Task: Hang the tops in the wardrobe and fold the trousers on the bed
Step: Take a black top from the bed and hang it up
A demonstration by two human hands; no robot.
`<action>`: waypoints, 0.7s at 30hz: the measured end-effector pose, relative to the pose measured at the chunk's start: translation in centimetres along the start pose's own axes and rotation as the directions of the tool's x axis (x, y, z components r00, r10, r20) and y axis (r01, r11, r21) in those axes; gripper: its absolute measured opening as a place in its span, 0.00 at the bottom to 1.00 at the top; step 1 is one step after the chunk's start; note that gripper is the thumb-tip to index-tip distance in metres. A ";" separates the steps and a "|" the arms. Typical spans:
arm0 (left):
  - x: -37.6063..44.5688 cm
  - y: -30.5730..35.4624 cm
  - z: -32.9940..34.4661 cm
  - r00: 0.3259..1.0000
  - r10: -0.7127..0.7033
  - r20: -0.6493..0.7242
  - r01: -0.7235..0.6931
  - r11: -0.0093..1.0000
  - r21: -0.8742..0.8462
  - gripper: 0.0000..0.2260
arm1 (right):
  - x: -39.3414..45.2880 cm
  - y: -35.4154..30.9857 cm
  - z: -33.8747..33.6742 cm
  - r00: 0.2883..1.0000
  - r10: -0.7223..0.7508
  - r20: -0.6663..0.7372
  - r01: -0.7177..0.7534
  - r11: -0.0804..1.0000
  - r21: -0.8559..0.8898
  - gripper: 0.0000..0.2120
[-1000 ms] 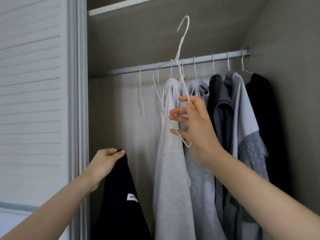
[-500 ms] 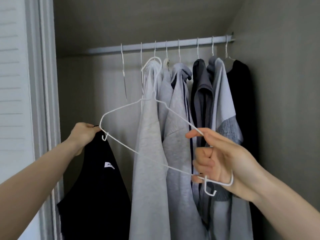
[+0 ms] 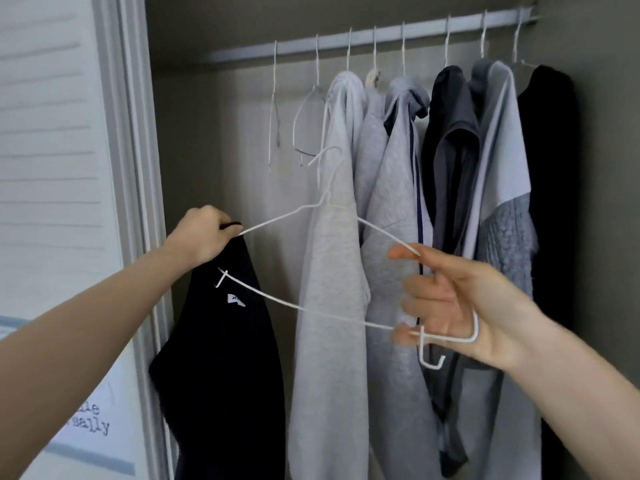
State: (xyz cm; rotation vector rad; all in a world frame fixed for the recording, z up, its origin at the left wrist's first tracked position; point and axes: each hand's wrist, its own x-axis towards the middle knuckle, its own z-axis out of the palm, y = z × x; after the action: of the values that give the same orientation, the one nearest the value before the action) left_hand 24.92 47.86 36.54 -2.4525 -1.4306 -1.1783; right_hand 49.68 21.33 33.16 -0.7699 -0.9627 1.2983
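Note:
My left hand [image 3: 204, 235] grips the top edge of a black top [image 3: 225, 368] with a small white label, holding it up at the wardrobe's left side. My right hand [image 3: 457, 306] is shut on the right end of a white wire hanger [image 3: 311, 311], held level in front of the hanging clothes. The hanger's left tip lies at the black top's upper edge, just beside my left fingers. Its hook points up in front of a light grey top [image 3: 332, 271].
A metal rail [image 3: 381, 38] runs across the wardrobe's top. Two bare white hangers [image 3: 304, 126] hang on it at the left. Several grey, dark and black tops hang to the right. A white louvred door [image 3: 52, 168] and its frame stand on the left.
My right hand took the hanger off the rail, brought it down and turned it level. Its left tip has moved to the black top's edge at my left hand.

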 end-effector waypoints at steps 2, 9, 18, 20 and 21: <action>-0.5 -0.6 -0.1 1.000 0.015 -0.012 -0.014 0.999 0.033 0.13 | 0.0 -0.7 0.1 1.000 0.010 -0.026 -0.009 0.999 0.050 0.12; -2.1 1.8 0.2 0.995 0.082 -0.051 -0.084 0.996 -0.038 0.20 | 1.8 3.8 2.9 1.000 -0.002 -0.003 0.001 0.965 -0.261 0.11; -3.5 5.1 -1.5 0.974 0.182 0.137 -0.097 0.876 -0.472 0.12 | 4.1 5.3 0.6 0.972 -0.042 0.232 0.068 0.992 -0.107 0.14; -3.5 4.7 -2.1 0.933 0.360 0.007 -0.357 0.928 -0.108 0.12 | 4.0 5.2 -0.4 0.946 -0.068 0.316 0.071 0.997 0.004 0.16; -3.4 4.3 -2.3 0.911 0.412 -0.011 -0.413 0.910 -0.037 0.11 | 4.0 5.4 -0.7 0.929 -0.075 0.364 0.070 0.997 0.028 0.16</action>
State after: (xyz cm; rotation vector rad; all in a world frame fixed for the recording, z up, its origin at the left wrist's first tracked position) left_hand 25.99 41.99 37.26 -2.5953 -0.8245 -1.1167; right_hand 48.01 26.08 28.60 -0.4818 -1.2638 1.4094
